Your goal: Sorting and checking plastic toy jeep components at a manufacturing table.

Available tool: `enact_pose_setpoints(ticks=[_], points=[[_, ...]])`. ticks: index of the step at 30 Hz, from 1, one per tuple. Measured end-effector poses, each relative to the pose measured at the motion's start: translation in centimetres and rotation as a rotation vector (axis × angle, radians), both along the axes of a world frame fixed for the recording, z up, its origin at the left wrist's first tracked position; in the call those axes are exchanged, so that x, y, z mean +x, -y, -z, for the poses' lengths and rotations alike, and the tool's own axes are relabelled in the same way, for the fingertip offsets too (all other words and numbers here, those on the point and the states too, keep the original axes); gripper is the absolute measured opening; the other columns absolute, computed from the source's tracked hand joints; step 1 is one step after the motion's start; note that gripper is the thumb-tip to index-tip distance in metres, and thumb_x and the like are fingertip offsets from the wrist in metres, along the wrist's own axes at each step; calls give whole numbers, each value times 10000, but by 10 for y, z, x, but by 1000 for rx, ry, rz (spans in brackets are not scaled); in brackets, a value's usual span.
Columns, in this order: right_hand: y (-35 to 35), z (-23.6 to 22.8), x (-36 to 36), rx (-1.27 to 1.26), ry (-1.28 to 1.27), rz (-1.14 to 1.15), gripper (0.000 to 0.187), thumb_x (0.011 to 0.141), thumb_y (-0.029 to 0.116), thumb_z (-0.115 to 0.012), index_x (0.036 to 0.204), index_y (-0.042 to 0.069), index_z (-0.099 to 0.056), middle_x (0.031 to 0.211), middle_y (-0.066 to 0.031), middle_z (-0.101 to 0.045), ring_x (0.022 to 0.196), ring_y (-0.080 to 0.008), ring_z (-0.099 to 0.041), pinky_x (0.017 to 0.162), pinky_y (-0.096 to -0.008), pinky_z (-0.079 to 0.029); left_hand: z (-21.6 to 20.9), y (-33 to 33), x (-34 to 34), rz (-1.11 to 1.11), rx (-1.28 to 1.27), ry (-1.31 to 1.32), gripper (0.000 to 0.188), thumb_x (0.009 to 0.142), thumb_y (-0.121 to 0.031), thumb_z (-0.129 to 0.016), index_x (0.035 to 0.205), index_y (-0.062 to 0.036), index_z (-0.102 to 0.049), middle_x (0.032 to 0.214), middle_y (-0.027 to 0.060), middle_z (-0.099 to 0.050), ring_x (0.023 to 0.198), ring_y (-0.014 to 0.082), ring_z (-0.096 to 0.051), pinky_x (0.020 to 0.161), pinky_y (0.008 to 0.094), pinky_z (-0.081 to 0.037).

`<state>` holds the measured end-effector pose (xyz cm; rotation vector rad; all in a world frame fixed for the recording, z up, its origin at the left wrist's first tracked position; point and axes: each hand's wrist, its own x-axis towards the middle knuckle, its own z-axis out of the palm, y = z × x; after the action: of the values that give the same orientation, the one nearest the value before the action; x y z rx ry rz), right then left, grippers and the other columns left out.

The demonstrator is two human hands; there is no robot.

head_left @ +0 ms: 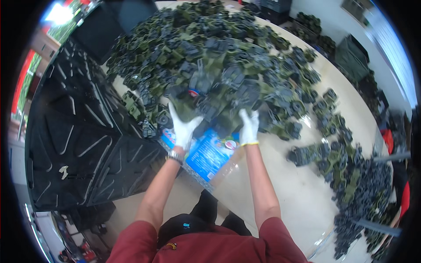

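Note:
A blurred cluster of green and dark grey toy vehicles [212, 87] lies just beyond my hands, at the near edge of a large heap. My left hand [184, 129], in a white glove, has its thumb and fingers spread wide against the cluster's left side. On the right side, my gloved right hand [249, 126] has its fingers curled in; what they grip is smeared by motion. Between and below the hands is a blue printed package [207, 154] with shiny plastic about it, at the table's near edge. I cannot tell whether either hand holds it.
The heap of toy vehicles [175, 41] spreads over the far part of the pale table [280, 175]. More vehicles and small dark parts [362, 184] lie along the right side. Large black ribbed plastic crates [72, 131] stand close on the left.

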<state>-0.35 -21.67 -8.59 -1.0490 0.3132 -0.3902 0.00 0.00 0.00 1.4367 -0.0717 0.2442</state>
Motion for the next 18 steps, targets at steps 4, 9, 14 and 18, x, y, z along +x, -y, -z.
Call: enact_pose_setpoints(ticks=[4,9,14,18], points=[[6,-40,98,-271,-2,213,421,898,185,-763,1253,32,-597,1208,-41,-610,1100,-162,-557,1012,-320,-403,-23,-4,121,-50,45,-52,1217,689,-41,-887,1614,-93,-97,1405,178,-510,1194,251,-554,1038,336,-460],[-29,-83,112,-149,187,86,331,911,99,-737,1209,9,-625,1227,-22,-561,1065,-147,-592,969,-311,-460,12,-37,152,-195,15,47,1243,665,-96,-913,1615,-94,-111,1496,176,-438,1315,255,-478,1117,369,-392],[-55,-102,131,-477,114,162,348,897,95,-741,1214,-7,-638,1246,-57,-567,1105,-172,-577,1011,-333,-435,1,-50,185,-213,-127,89,1234,668,-99,-907,1616,-87,-118,1546,167,-379,1371,263,-429,1152,380,-351],[-98,-131,135,-660,49,245,458,824,151,-784,1206,-57,-644,1374,-166,-554,1227,-293,-492,1107,-429,-344,-18,-49,203,-318,-341,113,1151,745,-17,-826,1622,-93,-84,1647,173,-180,1502,269,-213,1224,373,-185]])
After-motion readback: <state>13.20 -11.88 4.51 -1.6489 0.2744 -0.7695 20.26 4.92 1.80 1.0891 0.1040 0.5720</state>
